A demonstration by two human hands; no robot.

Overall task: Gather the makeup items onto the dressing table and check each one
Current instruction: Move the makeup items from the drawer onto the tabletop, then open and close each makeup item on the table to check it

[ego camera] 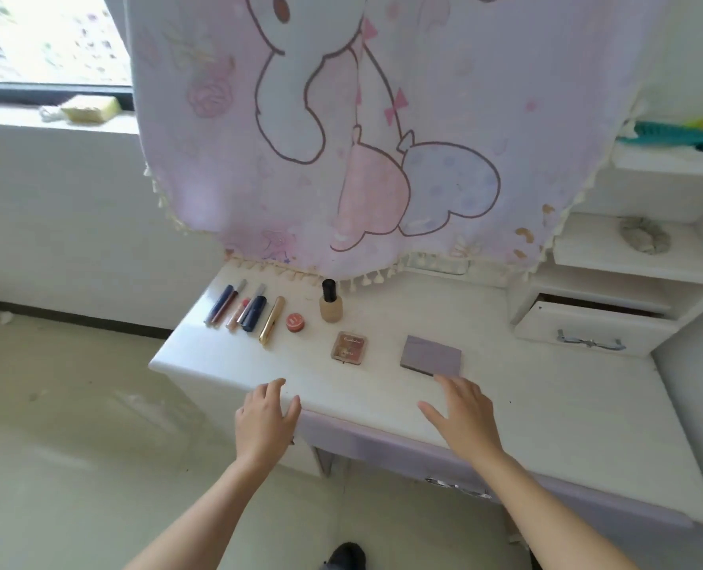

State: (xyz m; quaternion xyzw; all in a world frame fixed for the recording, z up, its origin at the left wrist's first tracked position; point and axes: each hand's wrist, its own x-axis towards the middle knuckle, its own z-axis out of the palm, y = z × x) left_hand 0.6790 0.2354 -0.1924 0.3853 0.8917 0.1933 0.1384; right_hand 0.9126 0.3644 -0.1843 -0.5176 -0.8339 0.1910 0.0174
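Observation:
On the white dressing table [547,405] lie several slim tubes [234,306] in a row at the left, among them a gold tube [271,320]. Beside them sit a small red round pot [295,322], an upright foundation bottle with a black cap [330,302], a small pink square compact [349,346] and a flat purple palette [431,355]. My left hand [265,417] hovers at the table's front edge, fingers apart, holding nothing. My right hand [465,413] is spread open just in front of the purple palette, its fingertips close to the palette's near edge.
A pink cartoon cloth [362,137] hangs over the back of the table. White shelves [629,257] stand at the right with a half-open drawer [588,327] below them. A window sill [53,117] is at the far left. Pale floor lies left of the table.

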